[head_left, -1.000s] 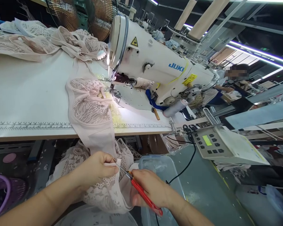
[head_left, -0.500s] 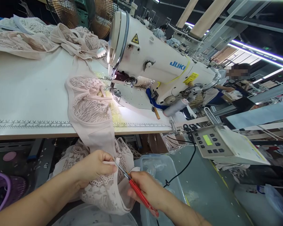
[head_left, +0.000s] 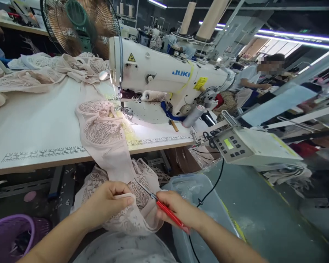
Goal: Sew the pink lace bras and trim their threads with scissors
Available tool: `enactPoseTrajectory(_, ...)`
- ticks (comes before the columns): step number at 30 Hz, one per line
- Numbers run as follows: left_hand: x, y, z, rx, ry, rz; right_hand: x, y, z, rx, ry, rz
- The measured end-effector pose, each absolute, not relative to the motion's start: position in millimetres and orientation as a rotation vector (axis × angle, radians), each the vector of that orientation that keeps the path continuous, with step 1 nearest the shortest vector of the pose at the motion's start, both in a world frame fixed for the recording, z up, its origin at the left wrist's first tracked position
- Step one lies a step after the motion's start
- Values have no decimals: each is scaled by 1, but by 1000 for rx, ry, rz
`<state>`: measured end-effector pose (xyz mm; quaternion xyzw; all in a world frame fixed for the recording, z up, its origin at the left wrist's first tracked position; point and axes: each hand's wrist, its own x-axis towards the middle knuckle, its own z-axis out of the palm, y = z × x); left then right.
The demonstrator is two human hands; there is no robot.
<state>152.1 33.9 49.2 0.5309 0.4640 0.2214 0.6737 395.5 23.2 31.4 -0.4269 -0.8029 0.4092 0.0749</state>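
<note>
Pale pink lace bras (head_left: 102,133) hang in a chain from the table down over its front edge towards my lap. My left hand (head_left: 113,199) pinches a fabric edge of the lower lace bra (head_left: 123,223) between thumb and fingers. In my right hand (head_left: 178,208) is a pair of red-handled thread snips (head_left: 168,212), wrapped by the fingers. The metal tips point up and left, just right of my left fingertips and close to the fabric; whether they touch it I cannot tell.
A white sewing machine (head_left: 164,69) stands on the white table (head_left: 44,120), with more bras (head_left: 30,78) piled at the back left. Below are a clear plastic bin (head_left: 192,179) and a purple basket (head_left: 30,223). A control box (head_left: 252,146) juts out right; a person (head_left: 252,76) sits beyond.
The camera view has tilted and shifted. The snips' tips have come away from the strip at my left fingers and now lie slightly apart, to the right.
</note>
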Motion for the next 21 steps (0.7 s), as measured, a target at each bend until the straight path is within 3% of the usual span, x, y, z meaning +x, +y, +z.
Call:
enactPoseTrajectory(9,153,8,71,1434,921,601,411,7,53,-1184,-2751,822)
enactPoseTrajectory(21,162,4,84,1477,985,462,411,1,73,-1263,-2876,735)
